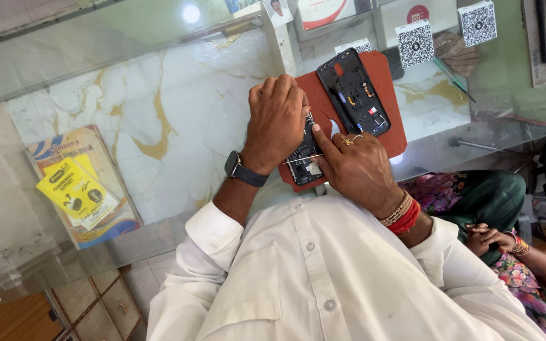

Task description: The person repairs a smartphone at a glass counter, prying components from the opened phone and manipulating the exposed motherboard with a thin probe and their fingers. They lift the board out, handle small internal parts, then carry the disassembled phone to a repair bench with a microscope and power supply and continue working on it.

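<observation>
My left hand [277, 120] arches over the opened phone [304, 158], knuckles up, fingers curled down onto its upper edge and pinning it; wrist bent, dark smartwatch [242, 169] strapped on. The phone is a dark slab with its back off, small parts and a pale square patch showing inside. It lies at the near edge of the red mat [387, 101], partly hidden under both hands.

My right hand [355, 167] lies flat and low beside the left, forefinger stretched out straight, its tip pressed at the phone's right edge. The other fingers are folded loosely; I cannot tell whether they pinch anything. A thin silvery rod or wire [298, 160] crosses the phone between the two hands; which hand grips it is unclear. Gold ring on one finger, red and beaded bands [402, 215] at the wrist. White shirt sleeves rolled up.

The mat is a rust-red, matte pad with rounded corners. On its far half lies a black plastic phone frame [353, 91], rectangular, hollowed, with small coloured bits inside. It is just apart from the phone.

The worktop [159, 107] is glossy glass over white marble with gold veins. Far left on it is a flat printed packet [80, 186], yellow and blue, well apart from my hands. Square code cards [415, 43] stand at the back. Another person's hand [488, 239] rests at lower right on floral cloth.
</observation>
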Demonstrator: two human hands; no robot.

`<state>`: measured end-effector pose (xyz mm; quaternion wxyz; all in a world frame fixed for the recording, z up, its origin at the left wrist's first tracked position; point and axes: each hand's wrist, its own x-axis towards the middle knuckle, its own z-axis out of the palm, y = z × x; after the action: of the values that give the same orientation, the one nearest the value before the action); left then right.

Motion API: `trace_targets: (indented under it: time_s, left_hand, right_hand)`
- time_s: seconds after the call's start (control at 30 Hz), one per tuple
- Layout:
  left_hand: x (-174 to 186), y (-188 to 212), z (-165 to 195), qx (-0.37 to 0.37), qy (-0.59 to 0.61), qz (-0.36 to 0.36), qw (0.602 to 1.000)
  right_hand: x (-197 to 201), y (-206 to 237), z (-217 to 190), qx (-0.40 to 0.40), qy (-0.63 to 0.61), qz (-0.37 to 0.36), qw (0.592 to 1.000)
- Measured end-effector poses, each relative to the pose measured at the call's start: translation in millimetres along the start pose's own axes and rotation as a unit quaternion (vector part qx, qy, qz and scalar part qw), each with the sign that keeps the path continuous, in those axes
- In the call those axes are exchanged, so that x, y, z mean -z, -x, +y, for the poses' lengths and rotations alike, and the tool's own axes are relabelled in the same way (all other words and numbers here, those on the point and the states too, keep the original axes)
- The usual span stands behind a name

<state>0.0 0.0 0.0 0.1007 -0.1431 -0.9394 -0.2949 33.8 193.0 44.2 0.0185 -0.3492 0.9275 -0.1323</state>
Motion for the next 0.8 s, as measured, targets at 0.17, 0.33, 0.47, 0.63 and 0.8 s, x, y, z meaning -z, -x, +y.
trace_targets:
  time_s: [0.17, 0.33, 0.47, 0.63, 0.8]
  left_hand:
    - [-1, -1, 4, -0.004, -0.038, -0.002, 0.999]
    - [-3, -2, 6, -0.016, -0.06, 0.002, 0.998]
    - [-3, -1, 7, -0.016, -0.054, 0.004, 0.998]
    - [-2, -1, 8, -0.009, -0.033, -0.004, 0.999]
    - [5, -1, 12, 0.004, -0.016, -0.023, 1.0]
  right_hand:
    - [2, -1, 0, 0.002, 0.015, -0.005, 1.0]
    - [4, 0, -1, 0.003, 0.006, 0.005, 1.0]
    - [4, 1, 0, 0.002, 0.004, 0.005, 1.0]
    - [3, 3, 1, -0.003, 0.0, 0.007, 1.0]
    - [5, 3, -2, -0.008, 0.002, 0.023, 1.0]
